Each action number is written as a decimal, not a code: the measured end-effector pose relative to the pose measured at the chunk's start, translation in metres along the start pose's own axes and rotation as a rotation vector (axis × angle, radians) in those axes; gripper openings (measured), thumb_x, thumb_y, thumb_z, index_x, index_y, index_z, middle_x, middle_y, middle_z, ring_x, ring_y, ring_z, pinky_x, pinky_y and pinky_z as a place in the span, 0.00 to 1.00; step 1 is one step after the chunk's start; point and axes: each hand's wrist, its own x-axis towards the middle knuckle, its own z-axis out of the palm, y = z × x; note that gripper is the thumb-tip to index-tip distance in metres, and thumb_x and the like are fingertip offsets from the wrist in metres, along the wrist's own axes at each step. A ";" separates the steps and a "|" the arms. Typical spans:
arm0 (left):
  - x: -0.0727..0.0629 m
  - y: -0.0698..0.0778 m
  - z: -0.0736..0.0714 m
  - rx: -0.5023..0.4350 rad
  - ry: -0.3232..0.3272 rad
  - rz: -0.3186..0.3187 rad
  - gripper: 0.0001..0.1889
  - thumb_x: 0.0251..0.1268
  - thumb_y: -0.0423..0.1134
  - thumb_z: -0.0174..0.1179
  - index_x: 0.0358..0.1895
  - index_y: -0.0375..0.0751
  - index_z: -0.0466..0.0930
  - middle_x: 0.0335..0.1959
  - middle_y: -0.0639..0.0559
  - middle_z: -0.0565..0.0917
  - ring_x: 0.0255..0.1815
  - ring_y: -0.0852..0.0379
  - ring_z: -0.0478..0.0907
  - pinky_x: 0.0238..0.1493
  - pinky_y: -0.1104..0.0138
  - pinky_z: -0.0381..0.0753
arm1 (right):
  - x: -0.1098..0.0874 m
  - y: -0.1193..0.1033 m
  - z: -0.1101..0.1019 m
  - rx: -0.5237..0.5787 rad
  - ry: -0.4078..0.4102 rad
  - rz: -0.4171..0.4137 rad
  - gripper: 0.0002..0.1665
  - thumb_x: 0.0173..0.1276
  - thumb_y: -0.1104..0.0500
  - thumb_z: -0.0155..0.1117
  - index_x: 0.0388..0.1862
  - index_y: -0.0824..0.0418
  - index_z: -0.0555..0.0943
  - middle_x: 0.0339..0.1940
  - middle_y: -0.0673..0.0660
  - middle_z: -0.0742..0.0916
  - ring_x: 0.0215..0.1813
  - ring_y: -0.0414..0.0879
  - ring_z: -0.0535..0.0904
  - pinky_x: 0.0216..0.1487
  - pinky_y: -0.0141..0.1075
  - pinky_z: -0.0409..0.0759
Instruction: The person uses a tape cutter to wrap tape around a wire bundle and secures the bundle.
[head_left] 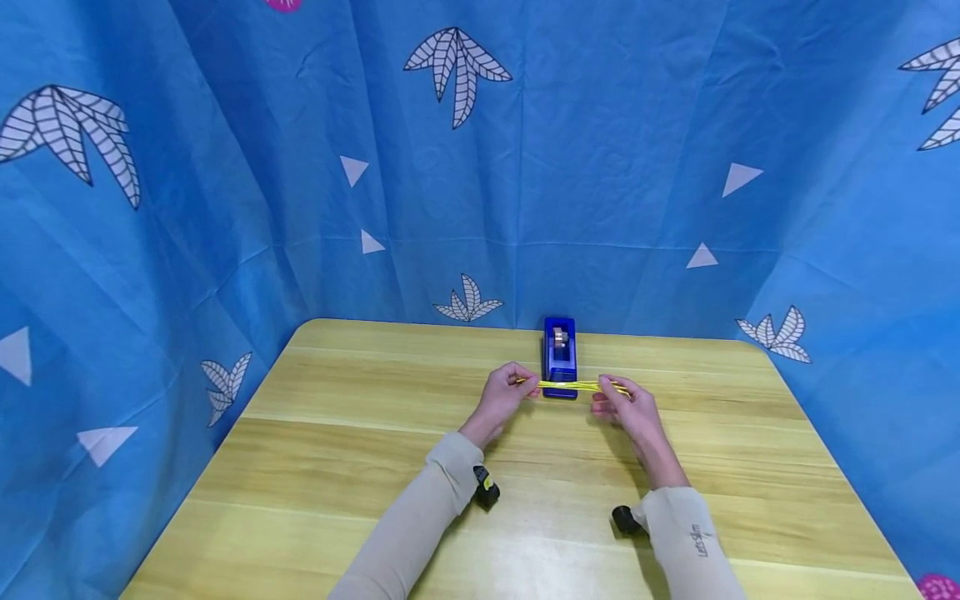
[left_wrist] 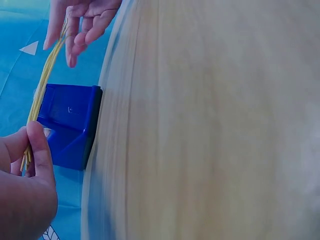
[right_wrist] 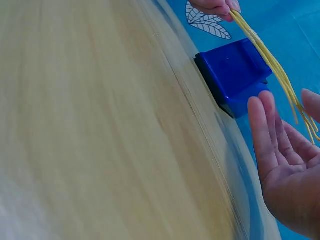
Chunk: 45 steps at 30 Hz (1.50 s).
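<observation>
My left hand (head_left: 501, 402) pinches one end of a bundle of thin yellow strands (head_left: 573, 385) between thumb and fingers. The bundle stretches sideways in front of a blue tape dispenser (head_left: 551, 350), and a pale patch shows near its middle in the left wrist view. At the other end is my right hand (head_left: 636, 415), its fingers fairly straight and spread apart. In the right wrist view, the loose strand ends (right_wrist: 296, 117) splay out between the right thumb and fingers. Both hands are above the table, just in front of the dispenser.
The tape dispenser stands near the far edge of the wood-grain table (head_left: 337, 467), with a roll (head_left: 560, 337) in it. Behind and beside the table hangs a blue curtain (head_left: 615, 150) with leaf and triangle prints. Small black cameras (head_left: 487, 492) are worn at both wrists.
</observation>
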 end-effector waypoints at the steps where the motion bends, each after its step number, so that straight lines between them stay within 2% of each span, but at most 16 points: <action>1: 0.000 0.000 0.000 0.001 -0.001 0.004 0.06 0.71 0.28 0.64 0.45 0.28 0.81 0.40 0.45 0.88 0.39 0.49 0.88 0.52 0.59 0.89 | 0.000 0.000 0.000 0.007 -0.004 0.004 0.36 0.79 0.45 0.61 0.72 0.69 0.70 0.43 0.58 0.90 0.37 0.41 0.89 0.47 0.34 0.89; 6: -0.002 0.000 0.000 0.012 -0.002 0.015 0.04 0.71 0.28 0.64 0.43 0.31 0.81 0.40 0.45 0.88 0.38 0.52 0.88 0.51 0.59 0.89 | 0.000 0.001 0.003 0.059 0.000 0.013 0.27 0.80 0.47 0.59 0.64 0.67 0.74 0.33 0.51 0.90 0.33 0.41 0.88 0.43 0.34 0.90; 10: -0.002 -0.001 -0.001 0.021 -0.011 0.019 0.03 0.71 0.27 0.63 0.43 0.32 0.81 0.41 0.44 0.87 0.38 0.53 0.87 0.50 0.60 0.89 | 0.000 0.001 0.002 0.096 0.011 0.014 0.17 0.80 0.52 0.60 0.55 0.64 0.79 0.31 0.52 0.90 0.31 0.39 0.87 0.43 0.35 0.90; 13: -0.002 0.000 -0.001 0.078 -0.028 0.014 0.03 0.72 0.27 0.63 0.44 0.32 0.81 0.42 0.45 0.87 0.41 0.52 0.87 0.50 0.62 0.89 | 0.000 0.002 0.001 0.112 0.015 0.021 0.11 0.80 0.55 0.61 0.49 0.62 0.81 0.31 0.52 0.90 0.31 0.39 0.87 0.44 0.34 0.89; 16: -0.003 0.004 -0.001 0.284 -0.053 0.052 0.02 0.73 0.30 0.62 0.42 0.35 0.82 0.43 0.47 0.87 0.44 0.53 0.85 0.50 0.63 0.87 | 0.000 0.002 0.000 0.128 0.021 0.022 0.08 0.80 0.58 0.61 0.45 0.62 0.82 0.31 0.53 0.90 0.31 0.39 0.87 0.44 0.34 0.89; 19: -0.001 0.009 0.000 0.574 -0.081 0.145 0.03 0.73 0.36 0.63 0.39 0.41 0.80 0.42 0.51 0.86 0.46 0.56 0.82 0.50 0.65 0.84 | 0.000 0.001 -0.001 0.146 0.020 0.014 0.06 0.80 0.61 0.60 0.44 0.63 0.82 0.29 0.52 0.90 0.31 0.39 0.87 0.44 0.34 0.89; 21: 0.000 0.013 0.002 0.758 -0.110 0.212 0.07 0.73 0.41 0.64 0.39 0.45 0.77 0.39 0.53 0.84 0.41 0.57 0.79 0.45 0.66 0.81 | 0.000 0.000 -0.001 0.148 0.017 0.012 0.06 0.79 0.61 0.60 0.43 0.62 0.82 0.29 0.52 0.90 0.31 0.39 0.87 0.44 0.33 0.89; 24: 0.001 0.018 0.008 0.920 -0.172 0.276 0.12 0.74 0.49 0.64 0.47 0.49 0.75 0.36 0.54 0.82 0.32 0.59 0.76 0.38 0.67 0.79 | -0.001 0.000 -0.001 0.152 0.016 0.017 0.06 0.79 0.61 0.61 0.41 0.61 0.84 0.28 0.51 0.90 0.30 0.39 0.87 0.43 0.33 0.89; 26: 0.000 0.020 0.012 0.979 -0.205 0.300 0.16 0.75 0.53 0.63 0.57 0.52 0.76 0.37 0.53 0.83 0.27 0.59 0.75 0.35 0.66 0.78 | -0.001 0.001 -0.001 0.148 0.012 0.023 0.07 0.79 0.61 0.61 0.40 0.59 0.84 0.28 0.51 0.90 0.30 0.38 0.87 0.43 0.33 0.89; 29: -0.001 0.021 0.017 0.988 -0.209 0.308 0.22 0.76 0.54 0.61 0.68 0.56 0.75 0.45 0.52 0.87 0.30 0.61 0.79 0.40 0.66 0.82 | -0.002 0.001 -0.001 0.144 0.017 0.028 0.08 0.79 0.61 0.62 0.38 0.58 0.85 0.28 0.51 0.90 0.30 0.39 0.87 0.43 0.33 0.89; 31: -0.002 0.020 0.018 0.974 -0.188 0.299 0.22 0.77 0.53 0.60 0.70 0.57 0.75 0.51 0.51 0.88 0.34 0.61 0.81 0.44 0.66 0.83 | -0.002 0.001 -0.001 0.138 0.017 0.029 0.08 0.79 0.61 0.61 0.38 0.58 0.85 0.28 0.51 0.90 0.31 0.39 0.87 0.43 0.33 0.89; 36: -0.003 0.017 0.020 0.897 -0.143 0.272 0.22 0.76 0.50 0.61 0.69 0.56 0.77 0.54 0.50 0.87 0.41 0.59 0.83 0.46 0.66 0.83 | -0.002 0.002 0.000 0.141 0.015 0.036 0.09 0.79 0.62 0.62 0.36 0.57 0.86 0.29 0.52 0.91 0.31 0.39 0.87 0.43 0.33 0.89; 41: -0.001 0.014 0.021 0.851 -0.136 0.293 0.22 0.75 0.48 0.63 0.68 0.53 0.78 0.54 0.50 0.88 0.52 0.55 0.83 0.53 0.65 0.83 | -0.002 0.002 -0.001 0.149 0.018 0.036 0.11 0.79 0.61 0.62 0.35 0.55 0.86 0.28 0.51 0.90 0.30 0.39 0.87 0.42 0.32 0.89; 45: 0.000 0.012 0.021 0.824 -0.133 0.309 0.20 0.74 0.46 0.64 0.65 0.50 0.79 0.58 0.51 0.87 0.55 0.53 0.83 0.55 0.64 0.83 | -0.002 0.002 -0.002 0.144 0.011 0.028 0.09 0.79 0.61 0.62 0.37 0.58 0.86 0.28 0.51 0.90 0.30 0.38 0.87 0.42 0.31 0.89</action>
